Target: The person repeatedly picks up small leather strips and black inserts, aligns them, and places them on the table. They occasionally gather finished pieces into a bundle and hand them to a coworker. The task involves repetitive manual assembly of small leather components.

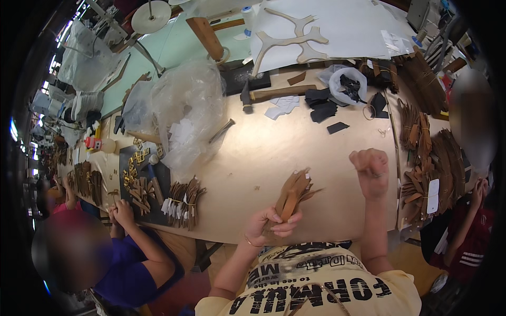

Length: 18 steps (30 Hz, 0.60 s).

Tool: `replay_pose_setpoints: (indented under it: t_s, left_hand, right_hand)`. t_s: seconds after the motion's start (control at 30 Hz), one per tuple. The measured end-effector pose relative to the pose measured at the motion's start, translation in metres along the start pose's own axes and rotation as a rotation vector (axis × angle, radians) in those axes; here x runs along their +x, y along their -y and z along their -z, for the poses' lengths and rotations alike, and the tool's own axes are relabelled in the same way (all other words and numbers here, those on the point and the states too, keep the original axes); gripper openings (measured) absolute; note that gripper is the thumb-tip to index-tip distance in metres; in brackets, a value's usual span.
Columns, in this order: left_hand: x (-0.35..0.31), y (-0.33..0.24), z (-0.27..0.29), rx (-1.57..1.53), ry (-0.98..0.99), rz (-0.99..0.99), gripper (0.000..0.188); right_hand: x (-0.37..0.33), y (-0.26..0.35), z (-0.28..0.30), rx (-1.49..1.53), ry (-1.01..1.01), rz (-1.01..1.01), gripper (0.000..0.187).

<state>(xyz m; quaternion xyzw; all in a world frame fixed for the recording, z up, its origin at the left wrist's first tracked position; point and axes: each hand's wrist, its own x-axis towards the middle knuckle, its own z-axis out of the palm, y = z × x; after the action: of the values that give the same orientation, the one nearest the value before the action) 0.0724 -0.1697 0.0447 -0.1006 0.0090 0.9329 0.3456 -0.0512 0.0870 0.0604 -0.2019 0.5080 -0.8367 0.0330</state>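
Observation:
My left hand [271, 224] is wrapped around the lower end of a bundle of brown leather strips [294, 190], whose tips fan out upward. To the right, apart from the bundle, my right hand [371, 167] is raised over the table with its fingers curled in. Anything inside those fingers is hidden or too small to name. Left of my left hand lies another bundle of leather strips [183, 204] with small white tags.
A hammer [279, 94], black pieces [320, 105] and a white plastic bag [348, 84] lie at the back of the table [311, 137]. Crumpled clear plastic [190, 110] and gold buckles [136, 163] are on the left. Tied leather bundles [445, 158] line the right. Other people sit on both sides.

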Motion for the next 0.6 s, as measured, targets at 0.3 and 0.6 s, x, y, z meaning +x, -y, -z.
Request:
replay_pose_setpoints:
  t_s: [0.3, 0.6]
  left_hand:
    - [-0.032, -0.025, 0.013, 0.358, -0.180, -0.333, 0.055]
    - [0.012, 0.000, 0.004, 0.554, -0.263, -0.550, 0.049]
  right_hand:
    - [0.010, 0.043, 0.053, -0.690, -0.430, -0.146, 0.043]
    - [-0.023, -0.007, 0.012, -1.459, -0.244, -0.151, 0.038]
